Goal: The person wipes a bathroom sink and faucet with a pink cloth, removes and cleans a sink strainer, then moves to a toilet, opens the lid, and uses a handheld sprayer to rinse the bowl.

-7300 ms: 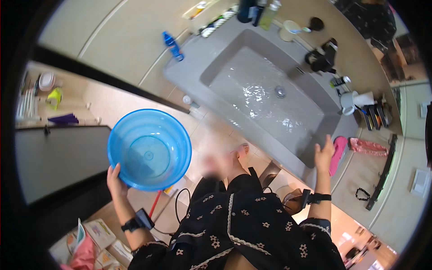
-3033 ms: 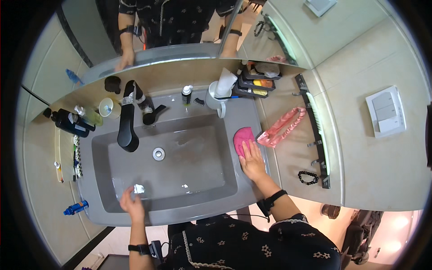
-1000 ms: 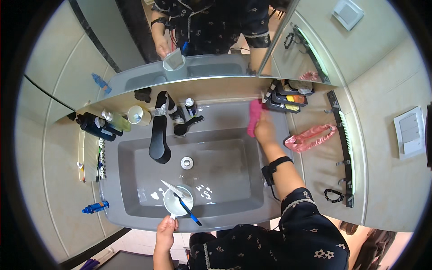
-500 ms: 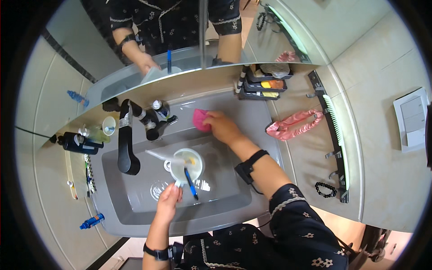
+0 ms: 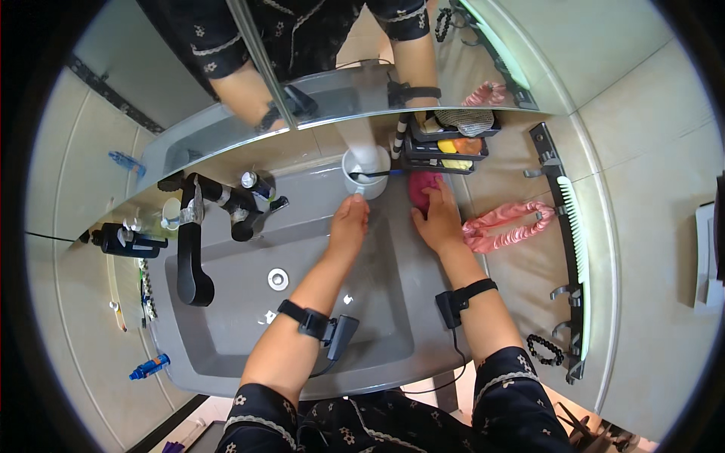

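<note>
saw the left hand (image 5: 349, 225) pinching the handle of a white mug (image 5: 377, 189), sitting at the far right of the grey sink counter (image 5: 310, 198), just left of the black tray stack (image 5: 447, 149); caught the right hand (image 5: 442, 220) with fingers spread over a pink cloth (image 5: 418, 198), on the near side of the trays; guessed at a stiff, lightish mug, slick if wet and maybe breakable, best held level by the near-side handle, given the loose-looking white tube (image 5: 363, 156) and dark stick (image 5: 383, 174) inside; figured the cloth for soft and nearly weightless, fine to bunch up anywhere; couldn't make out the mug's material or bottom, nor the tube's blurry top near the mirror (image 5: 332, 98); lost part of the handle behind the left hand and part of the cloth under the right; couldn't rule out a sponge, tbh
</note>
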A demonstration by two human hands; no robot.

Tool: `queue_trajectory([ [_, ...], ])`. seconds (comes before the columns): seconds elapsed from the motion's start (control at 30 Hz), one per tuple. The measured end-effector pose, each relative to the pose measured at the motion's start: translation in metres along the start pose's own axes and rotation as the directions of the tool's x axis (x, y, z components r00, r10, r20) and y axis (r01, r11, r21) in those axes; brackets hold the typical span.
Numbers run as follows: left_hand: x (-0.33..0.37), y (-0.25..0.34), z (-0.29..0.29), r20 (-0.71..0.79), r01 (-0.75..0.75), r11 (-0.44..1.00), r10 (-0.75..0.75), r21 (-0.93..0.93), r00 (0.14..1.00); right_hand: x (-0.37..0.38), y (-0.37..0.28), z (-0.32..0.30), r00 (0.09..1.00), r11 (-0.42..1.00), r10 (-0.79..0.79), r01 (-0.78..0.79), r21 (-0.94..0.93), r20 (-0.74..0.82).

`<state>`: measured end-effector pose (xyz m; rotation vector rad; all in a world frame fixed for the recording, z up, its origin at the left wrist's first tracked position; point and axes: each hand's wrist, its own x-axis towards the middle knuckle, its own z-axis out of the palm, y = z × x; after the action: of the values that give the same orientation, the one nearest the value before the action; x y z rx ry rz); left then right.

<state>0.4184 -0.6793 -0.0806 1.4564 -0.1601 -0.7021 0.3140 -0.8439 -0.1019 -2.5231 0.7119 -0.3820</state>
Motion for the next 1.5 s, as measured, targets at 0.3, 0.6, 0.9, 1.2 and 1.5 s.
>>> queue_trajectory([
  [0.3, 0.001, -0.002, 0.029, 0.079, 0.105, 0.994, -0.103, -0.023, 0.992, 0.003, 0.018, 0.007, 0.995, 0.997, -0.072, 0.071, -0.005, -0.066],
  [0.6, 0.006, -0.023, -0.089, -0.520, 0.029, 0.642, 0.592, 0.766, 0.616, 0.004, 0.003, 0.012, 0.996, 0.997, -0.068, 0.067, -0.024, -0.061],
  [0.9, 0.058, 0.011, -0.097, -0.740, -0.016, 0.855, 0.459, 0.519, 0.491, 0.004, 0.011, 0.012, 0.994, 0.994, -0.092, 0.088, -0.064, -0.055],
  [1.2, 0.061, -0.007, -0.065, -0.433, -0.241, 0.869, 0.434, 0.432, 0.790, 0.006, 0.002, 0.015, 0.994, 0.996, -0.084, 0.081, -0.036, -0.072],
  [1.5, 0.062, 0.001, -0.031, -0.268, -0.261, 0.797, 0.461, 0.545, 0.846, 0.005, 0.002, 0.012, 0.998, 0.999, -0.053, 0.053, 0.001, -0.025],
])
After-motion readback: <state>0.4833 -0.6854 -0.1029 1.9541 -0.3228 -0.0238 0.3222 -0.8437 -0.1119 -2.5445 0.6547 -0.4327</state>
